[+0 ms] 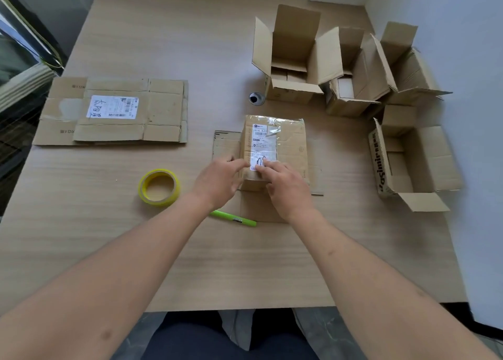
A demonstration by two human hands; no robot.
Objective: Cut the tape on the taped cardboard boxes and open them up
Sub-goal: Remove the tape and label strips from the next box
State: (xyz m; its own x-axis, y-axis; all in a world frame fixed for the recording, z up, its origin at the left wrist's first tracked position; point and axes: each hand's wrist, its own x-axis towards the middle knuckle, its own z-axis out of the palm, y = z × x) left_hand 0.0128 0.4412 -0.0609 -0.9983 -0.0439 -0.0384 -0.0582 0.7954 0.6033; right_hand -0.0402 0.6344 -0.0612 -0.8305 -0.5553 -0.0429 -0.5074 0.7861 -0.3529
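Both hands are placed on the near end of the taped box [275, 147], which is set directly ahead of them on a flat cardboard sheet [227, 147] on the table [190, 46]. The left hand [217, 181] is held against the box's near left edge with its fingers lightly bent; the right hand [287, 189] is laid on top, its fingers extended over the white shipping label [263, 148]. Whether either hand pinches tape or merely presses cannot be told — nothing is seen clasped. Clear tape is seen wrinkled across the box's far end.

Just behind the left wrist a green pen-shaped cutter [234, 218] is lying on the table, untouched. To the left of the left hand a yellow tape roll [159, 187] is lying flat. Farther left and beyond, a flattened box [114, 112] with a label is spread out. To the right of the right hand, and beyond it, several opened boxes [351, 71] are standing with flaps raised — the nearest one [411, 158] bears printed lettering on its side.
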